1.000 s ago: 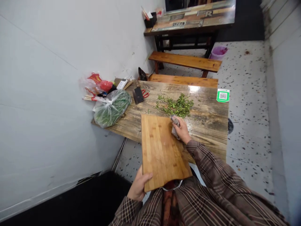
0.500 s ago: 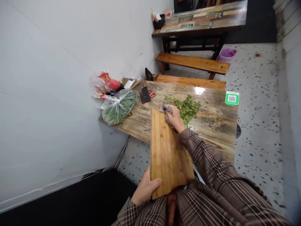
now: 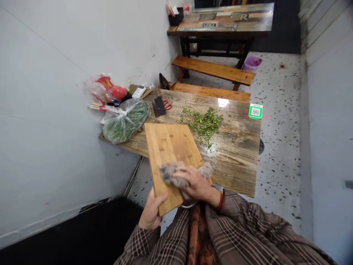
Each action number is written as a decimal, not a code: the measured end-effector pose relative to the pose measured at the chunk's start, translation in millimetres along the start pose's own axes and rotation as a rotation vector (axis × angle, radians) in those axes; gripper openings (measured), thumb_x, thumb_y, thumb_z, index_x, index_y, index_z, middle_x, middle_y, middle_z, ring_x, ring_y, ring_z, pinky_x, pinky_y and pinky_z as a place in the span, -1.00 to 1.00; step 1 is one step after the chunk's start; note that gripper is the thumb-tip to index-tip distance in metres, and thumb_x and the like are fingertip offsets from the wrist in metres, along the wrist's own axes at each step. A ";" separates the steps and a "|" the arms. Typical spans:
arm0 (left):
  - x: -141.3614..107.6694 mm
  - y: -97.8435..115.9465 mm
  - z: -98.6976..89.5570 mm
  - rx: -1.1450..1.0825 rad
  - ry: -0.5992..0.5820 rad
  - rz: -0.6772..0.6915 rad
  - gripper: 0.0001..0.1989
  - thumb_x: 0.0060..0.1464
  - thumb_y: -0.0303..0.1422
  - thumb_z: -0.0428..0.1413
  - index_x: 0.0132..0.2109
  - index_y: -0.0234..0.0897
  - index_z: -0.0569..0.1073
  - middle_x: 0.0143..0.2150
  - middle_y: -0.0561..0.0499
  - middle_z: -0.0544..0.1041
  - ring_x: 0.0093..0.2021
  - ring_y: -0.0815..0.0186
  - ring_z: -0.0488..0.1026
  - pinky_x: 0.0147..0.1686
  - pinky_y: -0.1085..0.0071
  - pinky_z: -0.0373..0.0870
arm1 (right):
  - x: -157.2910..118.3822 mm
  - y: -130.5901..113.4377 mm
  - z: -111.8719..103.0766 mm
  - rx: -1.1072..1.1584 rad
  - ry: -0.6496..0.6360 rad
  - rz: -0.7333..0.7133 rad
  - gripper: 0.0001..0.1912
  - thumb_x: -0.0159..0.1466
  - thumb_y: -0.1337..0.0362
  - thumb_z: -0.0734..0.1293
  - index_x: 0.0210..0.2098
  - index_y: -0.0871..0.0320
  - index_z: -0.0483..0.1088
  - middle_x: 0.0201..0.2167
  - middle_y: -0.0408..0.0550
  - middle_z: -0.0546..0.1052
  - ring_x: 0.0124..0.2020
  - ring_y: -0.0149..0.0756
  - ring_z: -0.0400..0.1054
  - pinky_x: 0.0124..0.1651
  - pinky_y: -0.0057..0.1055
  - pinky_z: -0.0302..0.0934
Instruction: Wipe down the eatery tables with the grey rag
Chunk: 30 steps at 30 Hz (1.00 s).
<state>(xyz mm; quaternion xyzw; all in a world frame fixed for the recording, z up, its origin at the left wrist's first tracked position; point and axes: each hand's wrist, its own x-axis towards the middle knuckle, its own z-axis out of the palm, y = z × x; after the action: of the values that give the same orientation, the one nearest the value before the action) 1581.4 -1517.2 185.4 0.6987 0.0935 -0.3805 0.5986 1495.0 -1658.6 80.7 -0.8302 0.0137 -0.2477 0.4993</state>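
A wooden cutting board (image 3: 165,143) is tilted over the near edge of the table, its far end reaching above the tabletop. My left hand (image 3: 151,209) grips its lower left corner, thumb on the face and the other fingers hidden beneath. Flat against the lower part of the board, a grey patterned cloth (image 3: 169,175) lies under my right hand (image 3: 194,182), which holds and presses it. Chopped green vegetable pieces (image 3: 205,123) are heaped on the table beyond the board.
On the wooden table (image 3: 234,158) are a cleaver (image 3: 158,106), red-handled scissors (image 3: 167,105), a plastic bag of greens (image 3: 125,119) and a green QR-code sign (image 3: 255,111). Red packaging (image 3: 118,92) lies by the wall. Behind stand a bench (image 3: 215,70) and a purple bin (image 3: 251,63).
My right hand has moved the cloth from the board's far end down to its lower part. The board has turned and shifted left in view.
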 end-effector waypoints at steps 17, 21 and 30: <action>-53.7 -34.9 7.2 -0.143 0.005 0.010 -0.39 -0.28 -0.39 0.31 0.02 -0.30 0.41 -0.18 -0.15 0.64 -0.14 0.00 0.58 -0.13 0.16 0.52 | -18.6 5.0 -21.6 0.022 -0.004 -0.060 -0.54 0.26 0.30 0.28 0.15 -0.03 0.33 0.12 0.02 0.41 0.15 -0.13 0.28 0.17 -0.09 0.24; -77.3 -34.5 -16.1 -0.186 0.218 0.022 -0.37 -0.29 -0.41 0.30 0.04 -0.30 0.43 -0.22 -0.10 0.64 -0.16 0.01 0.59 -0.19 0.19 0.54 | 0.1 57.1 -53.5 0.151 0.427 0.348 -0.64 0.28 0.13 0.28 0.03 0.10 0.40 -0.09 0.03 0.54 -0.07 -0.14 0.42 0.04 -0.07 0.32; -71.0 11.7 -104.1 -0.276 0.664 0.159 -0.74 -0.15 -0.56 0.18 -0.23 -0.27 0.50 -0.40 0.09 0.60 -0.42 0.31 0.54 -0.46 0.49 0.52 | -9.7 36.6 -53.3 0.090 0.398 0.320 -0.55 0.30 0.16 0.28 0.18 0.00 0.30 0.09 0.00 0.44 0.12 -0.18 0.32 0.20 -0.09 0.19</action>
<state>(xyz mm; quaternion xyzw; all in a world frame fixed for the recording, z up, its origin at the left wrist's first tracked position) 1582.7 -1402.8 239.4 0.7018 0.2787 -0.0690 0.6520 1472.0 -1718.2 66.5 -0.7294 0.2319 -0.3243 0.5559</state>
